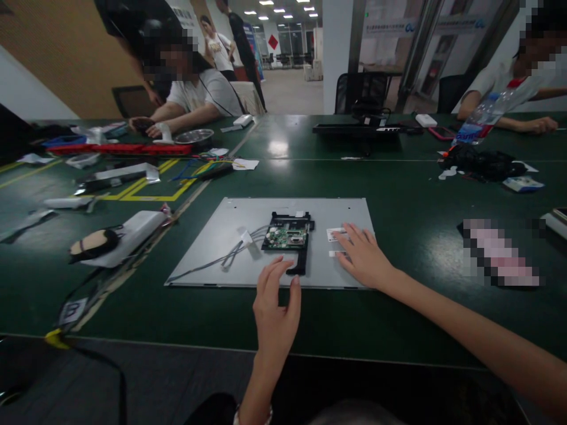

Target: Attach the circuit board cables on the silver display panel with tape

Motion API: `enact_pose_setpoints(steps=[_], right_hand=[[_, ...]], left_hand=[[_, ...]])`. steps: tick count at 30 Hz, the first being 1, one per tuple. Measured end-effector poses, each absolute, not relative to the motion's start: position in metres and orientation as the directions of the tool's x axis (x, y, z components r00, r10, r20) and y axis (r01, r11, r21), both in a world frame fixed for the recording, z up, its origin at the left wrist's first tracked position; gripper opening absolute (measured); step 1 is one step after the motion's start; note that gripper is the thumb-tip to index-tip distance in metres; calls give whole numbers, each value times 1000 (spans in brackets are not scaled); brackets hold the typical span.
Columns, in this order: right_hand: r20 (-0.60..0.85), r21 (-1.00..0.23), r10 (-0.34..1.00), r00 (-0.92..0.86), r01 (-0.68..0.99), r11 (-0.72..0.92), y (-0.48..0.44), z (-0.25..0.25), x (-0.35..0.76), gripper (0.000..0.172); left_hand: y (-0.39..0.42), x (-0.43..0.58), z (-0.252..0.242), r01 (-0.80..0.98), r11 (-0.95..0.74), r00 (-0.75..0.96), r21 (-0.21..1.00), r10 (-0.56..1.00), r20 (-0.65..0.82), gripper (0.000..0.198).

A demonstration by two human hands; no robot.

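A flat grey panel [212, 236] lies on the green table in front of me. Near its middle sits a green circuit board [286, 236] in a black plastic bracket [303, 260]. Thin grey cables [230, 257] with a whitish tag run from the board to the panel's left corner. My left hand [277, 295] is at the panel's front edge beside the bracket's lower end, thumb and fingers apart with nothing between them. Flat on the panel's right side rests my right hand [363, 254], fingers spread, partly covering white labels [335, 235].
Left of the panel are a computer mouse [95, 243] on a white box [137, 233], and a red strip [119, 149] farther back. A monitor-like black object [358, 130] stands behind. To the right are a bottle [481, 118] and a blurred pinkish object [500, 254]. Several people are across the table.
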State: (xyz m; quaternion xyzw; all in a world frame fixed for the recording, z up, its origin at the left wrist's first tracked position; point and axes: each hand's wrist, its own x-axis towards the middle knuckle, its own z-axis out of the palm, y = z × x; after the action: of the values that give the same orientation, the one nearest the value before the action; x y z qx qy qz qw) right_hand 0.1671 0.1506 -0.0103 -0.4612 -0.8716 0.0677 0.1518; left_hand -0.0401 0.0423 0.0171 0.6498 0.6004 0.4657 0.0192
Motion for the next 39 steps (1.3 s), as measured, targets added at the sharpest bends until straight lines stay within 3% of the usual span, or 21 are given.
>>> enact_pose_setpoints(steps=[11,14,22,28,35,39], right_hand=[[275,-301,835,-476,783,545,152,-15,114,52],[231,-299,860,-455,808,508,151,-13,105,52],[93,-263,891,-445,852,453,151,-4,98,57],[75,-247,888,-454,854,458,152,-1,94,58],[69,-263,886,-458,849,459,155,6,87,58],[80,-282,885,-459,841,462,155,6,88,58]], left_hand=[[42,-40,17,756,-233,-200,612,808,554,26],[45,-39,17,766,-259,-155,588,814,560,27],[113,-84,45,888,-355,155,293,830,535,29],[210,-138,42,925,-379,363,30,904,227,34],[246,-150,25,946,-322,318,26,942,105,38],[250,-152,24,955,-294,295,-23,950,105,37]])
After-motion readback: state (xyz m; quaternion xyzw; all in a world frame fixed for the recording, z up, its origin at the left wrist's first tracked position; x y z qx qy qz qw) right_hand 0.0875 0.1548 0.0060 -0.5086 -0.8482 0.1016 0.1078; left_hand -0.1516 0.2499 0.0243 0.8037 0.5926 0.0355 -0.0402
